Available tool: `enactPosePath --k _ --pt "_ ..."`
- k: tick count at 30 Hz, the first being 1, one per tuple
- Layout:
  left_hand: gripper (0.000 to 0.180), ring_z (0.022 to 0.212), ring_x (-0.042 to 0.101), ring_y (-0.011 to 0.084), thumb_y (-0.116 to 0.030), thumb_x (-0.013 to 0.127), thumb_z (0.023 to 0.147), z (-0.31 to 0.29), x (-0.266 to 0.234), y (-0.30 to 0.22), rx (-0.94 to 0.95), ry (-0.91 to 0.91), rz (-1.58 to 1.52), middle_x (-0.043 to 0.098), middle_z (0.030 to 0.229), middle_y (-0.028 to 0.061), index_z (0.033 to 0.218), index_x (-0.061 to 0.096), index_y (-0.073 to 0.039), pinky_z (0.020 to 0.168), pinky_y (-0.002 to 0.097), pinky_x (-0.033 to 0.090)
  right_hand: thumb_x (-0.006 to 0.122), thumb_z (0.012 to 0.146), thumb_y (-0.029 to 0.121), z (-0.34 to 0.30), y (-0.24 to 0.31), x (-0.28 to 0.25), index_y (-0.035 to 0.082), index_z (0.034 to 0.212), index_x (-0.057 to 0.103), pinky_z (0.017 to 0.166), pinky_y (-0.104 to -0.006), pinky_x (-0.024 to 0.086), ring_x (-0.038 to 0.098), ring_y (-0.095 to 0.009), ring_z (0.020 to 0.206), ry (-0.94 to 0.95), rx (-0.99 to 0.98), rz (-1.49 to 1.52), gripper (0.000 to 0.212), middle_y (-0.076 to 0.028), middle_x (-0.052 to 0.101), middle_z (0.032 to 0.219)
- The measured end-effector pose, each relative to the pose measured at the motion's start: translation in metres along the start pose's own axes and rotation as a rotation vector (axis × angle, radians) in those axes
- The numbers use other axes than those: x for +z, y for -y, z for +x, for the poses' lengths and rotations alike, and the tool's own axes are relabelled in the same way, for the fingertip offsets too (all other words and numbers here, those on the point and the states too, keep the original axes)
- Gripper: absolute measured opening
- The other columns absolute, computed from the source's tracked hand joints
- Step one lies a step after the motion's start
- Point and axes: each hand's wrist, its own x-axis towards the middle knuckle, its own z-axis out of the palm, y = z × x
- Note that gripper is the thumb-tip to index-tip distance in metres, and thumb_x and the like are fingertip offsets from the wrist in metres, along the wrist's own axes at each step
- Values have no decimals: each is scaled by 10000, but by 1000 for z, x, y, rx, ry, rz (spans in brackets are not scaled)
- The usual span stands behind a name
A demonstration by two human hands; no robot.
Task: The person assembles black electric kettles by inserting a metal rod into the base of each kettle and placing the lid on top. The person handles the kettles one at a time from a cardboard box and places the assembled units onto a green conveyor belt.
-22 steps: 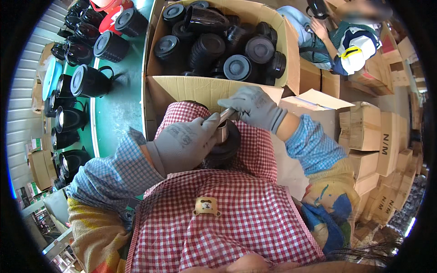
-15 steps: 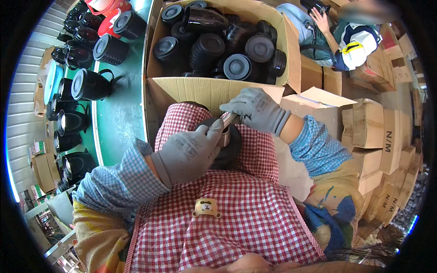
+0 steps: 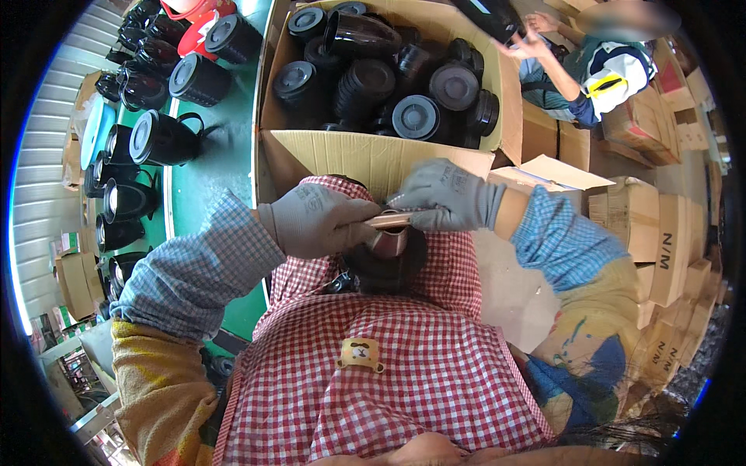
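Observation:
A narrow, flat, light-coloured strip [image 3: 391, 220] lies level between my hands, its exact kind unclear. My left hand [image 3: 322, 219], in a grey work glove, pinches its left end. Opposite it, my right hand [image 3: 451, 194], gloved alike, grips the right end with curled fingers. Directly under the strip is the shiny, rounded metal part [image 3: 388, 245] of a black round object [image 3: 385, 272] resting in my lap. Whether the strip touches the metal part, I cannot tell. A red-and-white checked apron [image 3: 388, 404] covers my lap.
Beyond my hands stands an open cardboard box [image 3: 334, 151] of black lidded containers [image 3: 416, 116]. Black jugs [image 3: 163, 138] line the green table [image 3: 221, 163] at left. A co-worker's hands [image 3: 532, 45] hold a black object [image 3: 493, 17] at upper right, near stacked cartons [image 3: 633, 213].
The strip has turned from a slant to level. My left hand has moved farther from me, and my right hand slightly right and nearer. The co-worker's black object has shifted left.

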Motion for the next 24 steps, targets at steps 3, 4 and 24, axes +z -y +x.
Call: enactPosePath --k 3,4,24 --pt "368 864 706 350 -367 517 1032 4 13 36 -13 -97 -152 701 910 189 1106 674 -42 810 472 542 541 939 584 -1 13 33 151 1522 427 1143 -481 354 379 -391 1422 -465 35 274 735 -178 447 1512" --pt "412 904 711 340 -396 501 1040 13 2 50 -123 67 -161 718 934 178 1097 707 -44 851 456 540 481 924 692 -4 22 32 165 1607 257 1231 -529 171 227 -398 1506 -300 101 388 892 -186 223 1643" --pt "342 1082 558 268 -432 723 842 35 87 -14 589 -640 117 601 1158 53 1051 679 -164 902 447 436 120 810 932 32 63 17 118 1631 124 1216 -453 240 360 -334 1459 -282 56 1461 1157 -188 267 1639"
